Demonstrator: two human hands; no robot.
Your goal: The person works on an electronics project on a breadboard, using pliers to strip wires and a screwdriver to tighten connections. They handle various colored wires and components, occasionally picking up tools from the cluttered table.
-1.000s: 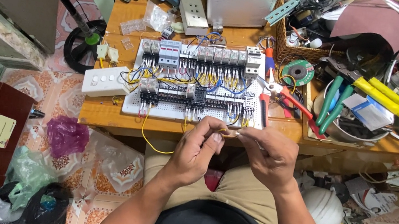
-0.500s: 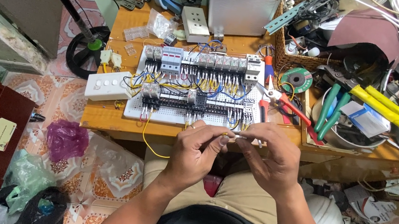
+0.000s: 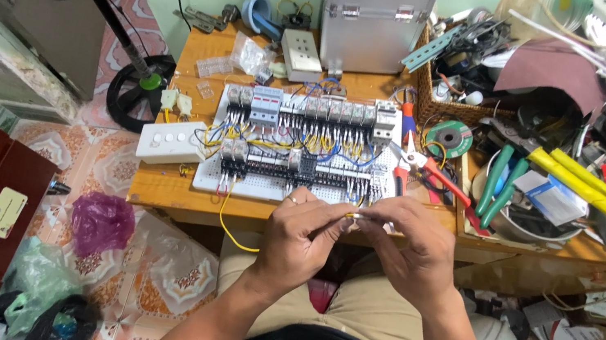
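I see both hands meeting just in front of the wired control panel (image 3: 298, 148), above my lap. The left hand (image 3: 299, 240) is pinched shut on the free end of a yellow wire (image 3: 224, 218), which loops down and back up to the panel's near edge beyond the fingers. The right hand (image 3: 409, 251) is curled closed around something small at that same wire end (too tiny to name; possibly a ferrule or tool tip). Compared with a second ago, the hands have dropped slightly nearer to me and closed tighter together, so the wire end looks to be being worked now. Red-handled pliers (image 3: 427, 171) lie on the tabletop (image 3: 166, 192) beyond the right hand.
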